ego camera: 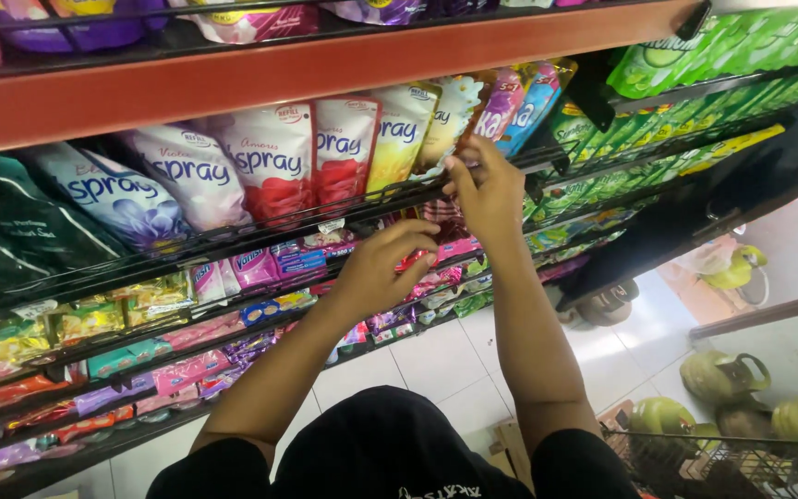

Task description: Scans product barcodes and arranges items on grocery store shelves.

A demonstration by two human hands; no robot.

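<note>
Both hands are working at a wire shelf rail [233,236] stocked with upright refill pouches. The right hand [487,189] is reaching up to the rail, its fingers pinching closed on the lower edge of a cream and yellow floral pouch [450,115], which is standing in the upper row between a yellow-banded pouch [402,129] and a pink pouch [502,100]. The left hand [382,268] is sitting lower and just beside the right wrist, fingers curling inward over the rail's front; a red packet [415,261] is showing beneath the fingertips, but whether the hand is actually gripping it cannot be told. Further left along the same row, red and white pouches [274,162] and blue and white pouches [122,199] are leaning against one another. Smaller sachets [256,270] are hanging on the tier below. Green pouches [695,60] are filling the shelving to the right. Green gas cylinders [722,374] are standing on the tiled floor [436,360] at lower right.
</note>
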